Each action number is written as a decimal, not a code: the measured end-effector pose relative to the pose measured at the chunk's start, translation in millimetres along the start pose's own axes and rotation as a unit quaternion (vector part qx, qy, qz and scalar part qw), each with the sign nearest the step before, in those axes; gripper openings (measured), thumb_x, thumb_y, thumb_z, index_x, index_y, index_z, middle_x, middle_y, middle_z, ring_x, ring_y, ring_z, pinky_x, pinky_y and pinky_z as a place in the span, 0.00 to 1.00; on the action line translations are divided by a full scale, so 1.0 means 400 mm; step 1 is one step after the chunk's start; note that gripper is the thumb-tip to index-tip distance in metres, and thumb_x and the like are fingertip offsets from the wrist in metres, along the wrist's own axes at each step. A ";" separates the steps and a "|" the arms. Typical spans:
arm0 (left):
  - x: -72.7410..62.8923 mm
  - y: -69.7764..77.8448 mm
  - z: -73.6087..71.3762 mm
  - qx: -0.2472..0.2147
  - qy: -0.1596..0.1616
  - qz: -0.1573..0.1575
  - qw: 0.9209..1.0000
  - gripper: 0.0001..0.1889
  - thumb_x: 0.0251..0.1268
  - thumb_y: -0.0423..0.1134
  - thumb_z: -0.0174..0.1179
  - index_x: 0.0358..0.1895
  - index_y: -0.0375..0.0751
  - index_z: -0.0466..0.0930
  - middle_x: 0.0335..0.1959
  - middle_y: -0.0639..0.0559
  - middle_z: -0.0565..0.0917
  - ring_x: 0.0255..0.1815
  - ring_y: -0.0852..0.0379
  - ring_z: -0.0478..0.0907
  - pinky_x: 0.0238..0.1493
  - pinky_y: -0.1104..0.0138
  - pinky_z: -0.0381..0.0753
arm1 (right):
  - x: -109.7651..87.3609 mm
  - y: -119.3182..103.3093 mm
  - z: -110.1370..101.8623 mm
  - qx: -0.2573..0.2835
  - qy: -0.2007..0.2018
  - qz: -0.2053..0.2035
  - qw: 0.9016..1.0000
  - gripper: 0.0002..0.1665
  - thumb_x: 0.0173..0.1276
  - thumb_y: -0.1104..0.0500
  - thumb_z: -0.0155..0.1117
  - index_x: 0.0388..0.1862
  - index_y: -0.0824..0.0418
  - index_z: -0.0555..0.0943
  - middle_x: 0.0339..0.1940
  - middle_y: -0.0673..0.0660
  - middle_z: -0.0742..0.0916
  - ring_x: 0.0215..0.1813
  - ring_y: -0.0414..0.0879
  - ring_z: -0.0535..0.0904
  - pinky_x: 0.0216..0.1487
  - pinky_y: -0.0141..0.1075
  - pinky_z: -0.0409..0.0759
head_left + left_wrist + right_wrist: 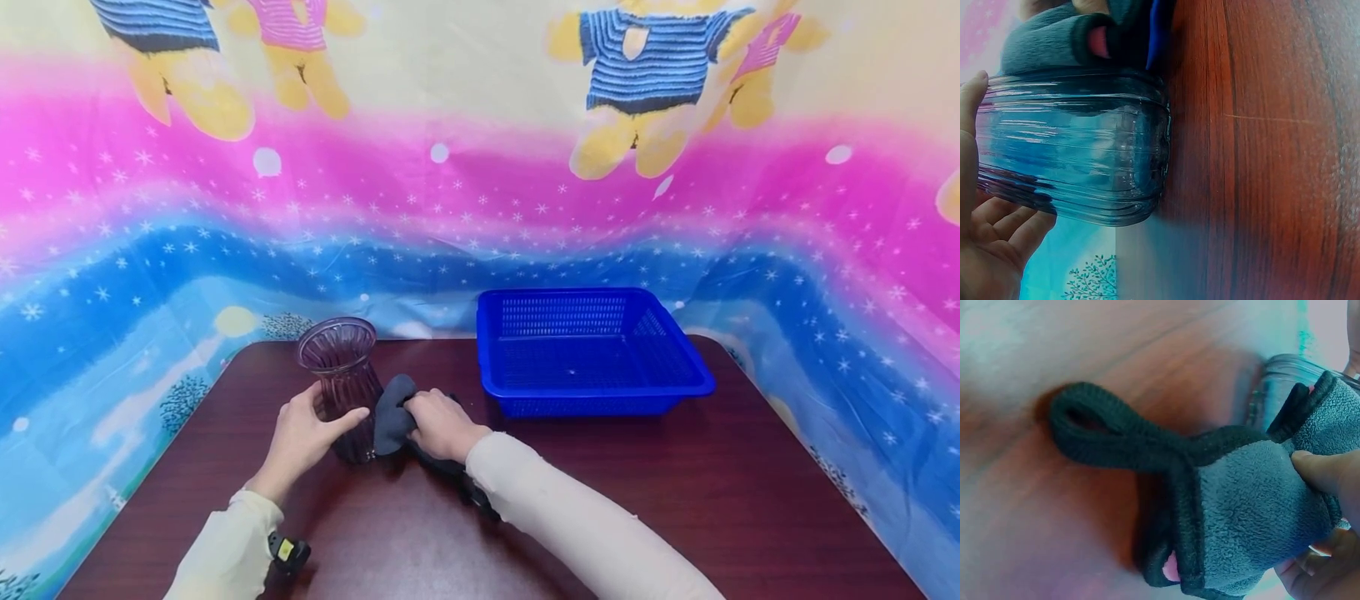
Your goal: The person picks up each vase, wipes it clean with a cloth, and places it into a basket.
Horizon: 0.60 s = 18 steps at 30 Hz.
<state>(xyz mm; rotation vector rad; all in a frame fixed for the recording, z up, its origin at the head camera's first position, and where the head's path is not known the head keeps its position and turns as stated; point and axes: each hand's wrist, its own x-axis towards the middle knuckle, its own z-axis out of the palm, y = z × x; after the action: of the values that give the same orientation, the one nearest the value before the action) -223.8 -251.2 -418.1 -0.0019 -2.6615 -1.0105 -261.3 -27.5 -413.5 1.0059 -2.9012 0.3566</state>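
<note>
A purple-tinted ribbed glass vase [351,387] with a flared rim stands on the table, leaning slightly. My left hand [298,440] holds it from the left, thumb in front and fingers behind. In the left wrist view the vase [1079,150] shows its base at the tabletop. My right hand [444,425] grips a grey fleecy cloth [392,421] against the vase's right side. Seen from the right wrist, the cloth [1247,506] is bunched, with dark edging, a hanging loop [1116,440] and a bit of pink underside; the thumb presses on it.
A blue plastic basket [600,392] with perforated walls stands at the back right of the dark wooden table [637,483]. Behind the table hangs a patterned cloth backdrop [450,192]. Black devices are strapped to both wrists.
</note>
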 end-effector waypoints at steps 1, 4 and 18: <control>0.000 0.000 0.000 0.000 0.001 0.001 1.000 0.39 0.58 0.63 0.69 0.60 0.32 0.76 0.55 0.31 0.85 0.51 0.37 0.84 0.52 0.44 0.82 | 0.003 -0.001 -0.006 0.002 0.001 0.000 1.000 0.03 0.65 0.57 0.71 0.34 0.54 0.85 0.38 0.52 0.90 0.42 0.49 0.83 0.45 0.40 0.82; -0.001 0.000 -0.001 0.001 -0.001 0.000 1.000 0.40 0.58 0.63 0.69 0.60 0.32 0.76 0.55 0.30 0.85 0.51 0.37 0.84 0.52 0.45 0.82 | 0.010 -0.004 -0.024 0.009 0.003 -0.001 1.000 0.04 0.66 0.56 0.71 0.38 0.54 0.86 0.40 0.52 0.90 0.43 0.48 0.83 0.48 0.40 0.82; 0.001 0.000 -0.003 -0.004 -0.008 0.001 1.000 0.37 0.59 0.57 0.70 0.62 0.31 0.76 0.57 0.29 0.83 0.57 0.34 0.82 0.56 0.44 0.81 | 0.027 -0.026 -0.107 0.046 0.024 -0.014 0.999 0.04 0.66 0.57 0.72 0.38 0.54 0.86 0.37 0.50 0.89 0.40 0.45 0.83 0.46 0.36 0.80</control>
<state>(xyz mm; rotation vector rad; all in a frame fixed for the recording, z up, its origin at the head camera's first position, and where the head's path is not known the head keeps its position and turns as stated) -224.0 -251.9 -417.1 -0.0140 -2.6717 -1.0235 -264.7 -32.0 -368.7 1.0342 -2.8479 0.5087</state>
